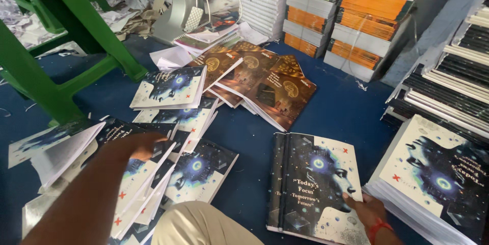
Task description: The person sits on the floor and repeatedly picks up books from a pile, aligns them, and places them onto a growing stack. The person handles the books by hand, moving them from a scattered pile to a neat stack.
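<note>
My left hand (145, 145) reaches out over a fanned heap of notebooks (147, 179) with dark blue and cream face-pattern covers and rests on the top one. My right hand (368, 209), with a red band at the wrist, presses on the lower right corner of a small pile of the same notebooks (310, 184) lying flat on the blue floor. Whether the fingers grip the cover I cannot tell. My knee in beige cloth (196, 224) shows at the bottom middle.
A tall pile of the same covers (433, 173) lies at the right. Brown-cover books (265, 84) are spread in the middle. A green plastic stool (56, 46) stands at the left. Stacked book bundles (356, 16) line the back and right wall.
</note>
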A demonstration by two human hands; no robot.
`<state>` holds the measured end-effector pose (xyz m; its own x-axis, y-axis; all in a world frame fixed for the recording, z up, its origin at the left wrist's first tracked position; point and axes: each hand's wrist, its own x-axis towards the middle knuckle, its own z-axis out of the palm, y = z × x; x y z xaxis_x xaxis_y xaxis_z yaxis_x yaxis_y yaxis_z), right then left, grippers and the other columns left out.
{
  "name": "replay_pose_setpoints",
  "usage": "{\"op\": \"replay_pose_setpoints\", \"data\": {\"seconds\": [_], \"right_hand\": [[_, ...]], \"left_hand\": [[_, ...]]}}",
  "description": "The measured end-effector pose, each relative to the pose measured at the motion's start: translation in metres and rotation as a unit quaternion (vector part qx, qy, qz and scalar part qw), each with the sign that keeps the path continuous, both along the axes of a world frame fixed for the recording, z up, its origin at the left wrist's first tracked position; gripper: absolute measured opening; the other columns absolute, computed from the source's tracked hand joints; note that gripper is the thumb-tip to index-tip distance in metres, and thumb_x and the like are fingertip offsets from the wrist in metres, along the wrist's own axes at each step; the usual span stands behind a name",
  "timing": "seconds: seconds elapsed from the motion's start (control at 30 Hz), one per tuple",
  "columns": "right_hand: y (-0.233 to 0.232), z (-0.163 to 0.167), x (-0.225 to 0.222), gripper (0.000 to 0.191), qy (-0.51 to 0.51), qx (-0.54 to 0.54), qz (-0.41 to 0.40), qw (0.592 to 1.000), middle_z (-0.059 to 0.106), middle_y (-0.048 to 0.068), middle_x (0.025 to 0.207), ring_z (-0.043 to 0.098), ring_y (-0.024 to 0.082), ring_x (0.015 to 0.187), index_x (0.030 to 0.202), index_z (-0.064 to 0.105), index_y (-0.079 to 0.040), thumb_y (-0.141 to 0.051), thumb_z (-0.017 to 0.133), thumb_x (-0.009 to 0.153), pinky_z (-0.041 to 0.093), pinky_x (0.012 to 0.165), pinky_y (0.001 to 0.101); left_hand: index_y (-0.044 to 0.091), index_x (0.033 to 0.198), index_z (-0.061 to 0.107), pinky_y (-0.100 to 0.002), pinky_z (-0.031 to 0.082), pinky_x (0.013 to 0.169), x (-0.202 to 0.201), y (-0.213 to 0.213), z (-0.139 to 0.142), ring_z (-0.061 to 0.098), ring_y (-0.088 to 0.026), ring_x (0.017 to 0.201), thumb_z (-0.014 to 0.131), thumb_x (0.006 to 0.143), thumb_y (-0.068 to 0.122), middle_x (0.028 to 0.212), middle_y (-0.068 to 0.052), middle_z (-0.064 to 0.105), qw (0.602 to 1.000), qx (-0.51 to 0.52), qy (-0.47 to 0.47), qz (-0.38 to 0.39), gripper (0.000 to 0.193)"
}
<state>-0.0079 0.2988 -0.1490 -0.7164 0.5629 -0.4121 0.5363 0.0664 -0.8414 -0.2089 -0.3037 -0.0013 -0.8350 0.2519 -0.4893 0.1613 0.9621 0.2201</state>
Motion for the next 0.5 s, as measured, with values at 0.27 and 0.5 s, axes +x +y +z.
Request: {"op": "replay_pose_setpoints", "data": {"seconds": [0.27,0.5], "right_hand": [[0.000,0.004,-0.009,0.044,-0.021,0.017,0.002,1.000,0.081,0.014,0.100,0.070,0.022,0.086,0.115,0.080,0.002,-0.023,0.086,0.080,0.053,0.078,0.0358],[0.002,0.004,-0.014,0.046,-0.011,0.084,0.025,0.996,0.081,0.011,0.099,0.071,0.018,0.086,0.116,0.080,0.000,-0.027,0.087,0.078,0.052,0.081,0.0332]], "left_hand": [[0.028,0.153,0.041,-0.037,0.039,0.120,-0.005,0.009,-0.009,0.036,-0.024,0.149,0.105,0.044,0.023,0.159,0.005,0.041,0.971,-0.183,0.106,-0.107,0.126],[0.023,0.147,0.049,-0.039,0.039,0.120,-0.013,0.028,0.006,0.044,-0.029,0.144,0.104,0.048,0.025,0.148,-0.006,0.053,0.964,-0.196,0.088,-0.157,0.113]]}}
